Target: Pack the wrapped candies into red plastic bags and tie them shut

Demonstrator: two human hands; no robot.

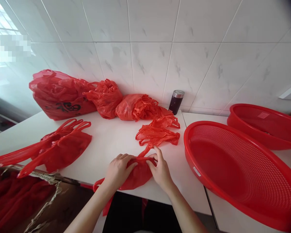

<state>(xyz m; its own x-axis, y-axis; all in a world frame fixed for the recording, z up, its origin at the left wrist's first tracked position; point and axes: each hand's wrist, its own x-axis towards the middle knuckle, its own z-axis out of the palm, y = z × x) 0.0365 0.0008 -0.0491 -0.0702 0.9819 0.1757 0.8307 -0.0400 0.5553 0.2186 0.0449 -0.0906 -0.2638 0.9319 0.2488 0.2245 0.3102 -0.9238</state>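
A red plastic bag (139, 176) lies at the table's front edge, between my two hands. My left hand (120, 168) has its thumb and fingers closed on the bag's upper rim. On the right side of the same rim, my right hand (160, 166) pinches the plastic, and a strap of the bag rises by its index finger. What the bag contains cannot be made out. Just beyond my hands lie crumpled flat red bags (157, 134). To the left rests a filled red bag (65, 145) with its handles spread out.
Along the tiled wall stand a large stuffed bag (55, 97), smaller red bags (108, 100) and a dark thermos (176, 103). Two red perforated baskets (217, 161) occupy the right. An open cardboard box (65, 200) with red material sits below the table's left edge.
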